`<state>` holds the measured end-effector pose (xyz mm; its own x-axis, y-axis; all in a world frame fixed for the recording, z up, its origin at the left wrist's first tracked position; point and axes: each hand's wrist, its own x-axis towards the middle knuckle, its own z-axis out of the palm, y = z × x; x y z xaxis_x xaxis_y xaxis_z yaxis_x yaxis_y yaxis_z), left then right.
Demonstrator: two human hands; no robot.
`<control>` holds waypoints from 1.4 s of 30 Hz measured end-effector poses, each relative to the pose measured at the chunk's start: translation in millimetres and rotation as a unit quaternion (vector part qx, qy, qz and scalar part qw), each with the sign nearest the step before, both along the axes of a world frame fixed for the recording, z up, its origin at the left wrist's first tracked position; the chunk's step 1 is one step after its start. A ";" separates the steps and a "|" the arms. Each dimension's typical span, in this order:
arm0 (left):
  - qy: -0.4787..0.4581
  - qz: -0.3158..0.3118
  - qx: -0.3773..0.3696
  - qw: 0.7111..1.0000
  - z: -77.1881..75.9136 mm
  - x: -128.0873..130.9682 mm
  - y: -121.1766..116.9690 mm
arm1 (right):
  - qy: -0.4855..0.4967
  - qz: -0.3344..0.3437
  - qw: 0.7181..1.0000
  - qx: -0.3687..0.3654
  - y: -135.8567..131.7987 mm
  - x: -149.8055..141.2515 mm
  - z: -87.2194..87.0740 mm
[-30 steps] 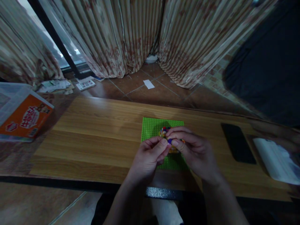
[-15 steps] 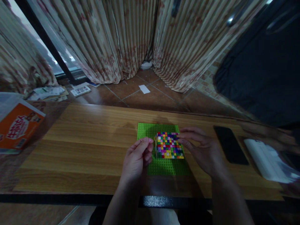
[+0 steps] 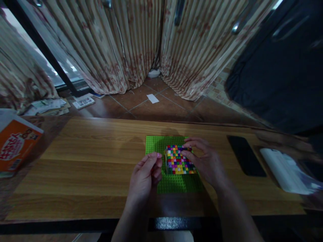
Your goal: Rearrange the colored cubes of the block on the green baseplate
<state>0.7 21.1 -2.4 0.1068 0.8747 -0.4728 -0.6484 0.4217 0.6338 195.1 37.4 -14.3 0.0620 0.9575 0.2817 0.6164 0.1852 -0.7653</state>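
Observation:
A green studded baseplate lies on the wooden table. On it stands a square block built of many small bricks in mixed colours. My right hand rests on the block's right side, fingers curled over its top and far edge. My left hand hovers just left of the block, fingers curled in a pinch; what it holds, if anything, I cannot make out.
A black phone lies flat at the right, with a white packet beyond it. An orange box sits at the left edge. Curtains hang behind, over a tiled floor with scattered papers.
Both hands parted, uncovering the multicoloured block. My right hand has since come back onto its right side and top. The view tilted up slightly.

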 end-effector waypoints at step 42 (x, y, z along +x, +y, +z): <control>-0.177 0.091 0.001 0.980 15.5 13.2 -3.6 | -0.037 0.176 0.984 -0.004 -23.2 -55.9 30.2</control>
